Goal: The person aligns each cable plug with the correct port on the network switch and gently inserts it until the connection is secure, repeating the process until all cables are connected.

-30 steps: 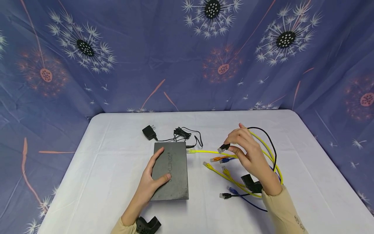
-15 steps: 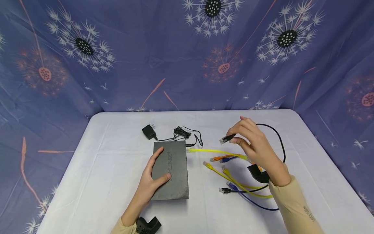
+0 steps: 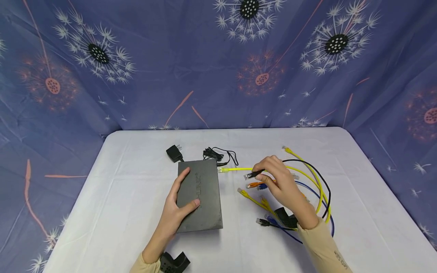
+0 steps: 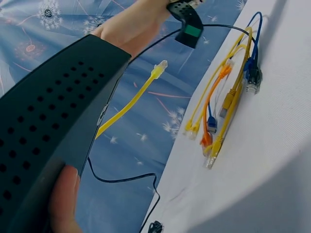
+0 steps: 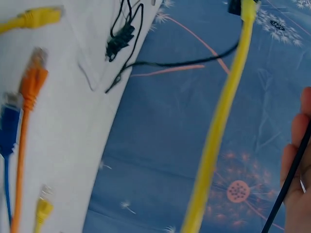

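Observation:
My left hand [image 3: 170, 216] grips a dark grey network switch [image 3: 208, 197], thumb and one finger over its top. In the left wrist view, the switch's vented side [image 4: 58, 111] stands close with the thumb [image 4: 64, 199] on it. A yellow Ethernet cable [image 3: 235, 169] runs from the switch's right side. My right hand [image 3: 281, 185] pinches a black Ethernet cable near its clear-tipped plug [image 3: 252, 175], right of the switch and low over the loose cables. In the right wrist view, the black cable [image 5: 291, 170] passes across the fingers.
A black power adapter [image 3: 174, 154] and its bundled cord [image 3: 213, 154] lie behind the switch. Right of it spread loose Ethernet cables, with an orange plug [image 3: 253, 185], yellow plugs [image 3: 243, 192] and another black plug [image 3: 263, 222]. A patterned curtain [image 3: 218, 76] hangs behind the white table.
My right hand first drew back to the right and up with the black cable, then moved left and down toward the switch. The switch has tilted slightly under my left hand.

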{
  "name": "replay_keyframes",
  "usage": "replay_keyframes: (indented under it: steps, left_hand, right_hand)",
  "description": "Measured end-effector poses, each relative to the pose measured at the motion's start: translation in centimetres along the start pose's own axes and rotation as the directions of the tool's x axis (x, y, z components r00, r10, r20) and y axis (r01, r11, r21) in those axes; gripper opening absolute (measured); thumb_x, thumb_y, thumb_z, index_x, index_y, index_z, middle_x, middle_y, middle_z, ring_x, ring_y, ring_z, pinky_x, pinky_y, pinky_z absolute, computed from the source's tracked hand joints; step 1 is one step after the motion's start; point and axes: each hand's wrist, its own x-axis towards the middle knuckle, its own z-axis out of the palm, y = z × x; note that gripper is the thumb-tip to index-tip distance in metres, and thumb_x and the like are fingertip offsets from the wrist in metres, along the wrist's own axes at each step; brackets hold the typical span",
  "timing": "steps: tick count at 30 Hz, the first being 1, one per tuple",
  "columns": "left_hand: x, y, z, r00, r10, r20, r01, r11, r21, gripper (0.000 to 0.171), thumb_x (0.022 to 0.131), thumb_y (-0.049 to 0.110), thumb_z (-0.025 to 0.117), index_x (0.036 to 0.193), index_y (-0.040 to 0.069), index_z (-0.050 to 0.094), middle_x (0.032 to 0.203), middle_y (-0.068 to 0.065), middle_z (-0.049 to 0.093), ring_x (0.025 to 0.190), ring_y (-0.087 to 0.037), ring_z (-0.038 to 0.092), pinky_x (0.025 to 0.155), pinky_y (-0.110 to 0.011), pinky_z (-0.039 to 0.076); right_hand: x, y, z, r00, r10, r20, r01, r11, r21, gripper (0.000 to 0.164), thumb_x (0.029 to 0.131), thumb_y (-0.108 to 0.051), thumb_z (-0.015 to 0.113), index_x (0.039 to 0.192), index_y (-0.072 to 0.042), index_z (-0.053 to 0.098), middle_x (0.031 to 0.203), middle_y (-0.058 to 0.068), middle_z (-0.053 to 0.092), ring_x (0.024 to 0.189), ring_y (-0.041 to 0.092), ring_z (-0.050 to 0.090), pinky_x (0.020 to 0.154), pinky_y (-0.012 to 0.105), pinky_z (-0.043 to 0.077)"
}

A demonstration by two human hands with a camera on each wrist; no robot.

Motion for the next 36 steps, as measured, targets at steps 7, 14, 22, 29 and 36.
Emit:
replay_keyframes:
  steps: [7, 14, 22, 29, 36]
  left_hand:
    - [0.2, 0.4, 0.3, 1.000, 0.007, 0.004, -0.007, 1.000, -0.018, 0.082, 0.081, 0.006, 0.071, 0.149, 0.031, 0.033, 0.154, 0.005, 0.021, 0.141, -0.019, 0.013, 0.106, -0.054, 0.007]
    - [0.4, 0.6, 0.6, 1.000, 0.013, 0.010, -0.012, 0.999, -0.031, 0.082, 0.081, 0.006, 0.070, 0.149, 0.030, 0.033, 0.154, 0.005, 0.022, 0.141, -0.018, 0.014, 0.107, -0.053, 0.009]
    - [0.4, 0.6, 0.7, 1.000, -0.001, 0.010, 0.002, 0.999, -0.049, 0.082, 0.080, 0.005, 0.070, 0.149, 0.031, 0.033, 0.154, 0.004, 0.022, 0.140, -0.020, 0.017, 0.106, -0.052, 0.011]
    - [0.3, 0.6, 0.8, 1.000, -0.017, 0.013, 0.018, 0.998, -0.059, 0.082, 0.080, 0.005, 0.070, 0.149, 0.031, 0.033, 0.154, 0.003, 0.022, 0.139, -0.021, 0.019, 0.105, -0.052, 0.013]
    - [0.3, 0.5, 0.8, 1.000, -0.026, 0.016, 0.027, 0.998, -0.060, 0.083, 0.080, 0.005, 0.070, 0.149, 0.031, 0.033, 0.153, 0.003, 0.023, 0.138, -0.022, 0.020, 0.105, -0.052, 0.014]
  right_hand:
    - [-0.7, 0.0, 1.2, 0.999, 0.049, -0.018, -0.049, 0.999, 0.017, 0.013, 0.089, -0.005, 0.063, 0.101, -0.010, 0.064, 0.100, -0.001, 0.059, 0.094, 0.017, 0.050, 0.085, 0.031, 0.037]
    - [-0.9, -0.4, 2.4, 0.995, 0.065, -0.081, -0.064, 0.998, 0.016, 0.012, 0.088, -0.006, 0.065, 0.099, -0.010, 0.065, 0.098, 0.000, 0.058, 0.094, 0.019, 0.051, 0.087, 0.033, 0.035]
    - [-0.8, -1.0, 3.9, 0.986, 0.040, -0.161, -0.053, 0.996, -0.075, 0.028, 0.097, -0.033, 0.050, 0.096, -0.009, 0.064, 0.095, 0.002, 0.058, 0.091, 0.022, 0.049, 0.083, 0.038, 0.032]
    - [-0.8, -1.3, 4.8, 0.980, 0.041, -0.193, -0.057, 0.995, -0.081, 0.031, 0.097, -0.033, 0.051, 0.094, -0.007, 0.066, 0.093, 0.002, 0.060, 0.087, 0.020, 0.050, 0.082, 0.037, 0.034]
    - [-0.5, -1.2, 5.5, 0.971, 0.000, -0.238, -0.035, 0.989, -0.144, 0.029, 0.095, -0.030, 0.053, 0.092, -0.006, 0.067, 0.091, 0.004, 0.060, 0.083, 0.022, 0.051, 0.080, 0.039, 0.035]
